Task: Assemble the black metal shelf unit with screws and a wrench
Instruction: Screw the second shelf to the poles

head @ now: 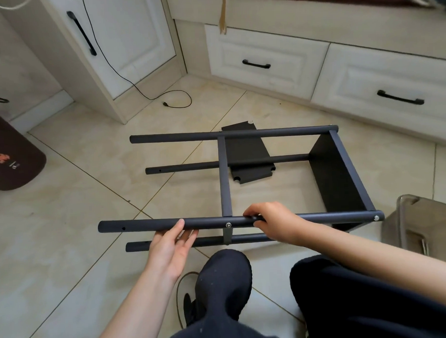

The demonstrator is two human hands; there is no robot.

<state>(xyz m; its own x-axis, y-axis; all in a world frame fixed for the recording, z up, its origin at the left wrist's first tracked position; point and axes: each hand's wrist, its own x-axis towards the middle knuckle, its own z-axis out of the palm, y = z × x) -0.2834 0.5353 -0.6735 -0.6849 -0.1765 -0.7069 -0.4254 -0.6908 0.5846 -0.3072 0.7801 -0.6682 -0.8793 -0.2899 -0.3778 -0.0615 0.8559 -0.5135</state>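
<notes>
black shelf frame on its side, four tubes

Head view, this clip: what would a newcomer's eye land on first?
The half-built black shelf frame lying on its side on the tiled floor, mid-picture. Both hands are on its nearest pole: the left hand touches it with straight fingers, the right hand curls over it. A loose black shelf panel lies flat beyond.

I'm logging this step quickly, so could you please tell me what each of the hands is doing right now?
Left hand: open, fingers straight, touching the near pole from below.
Right hand: closed around the same pole.
</notes>
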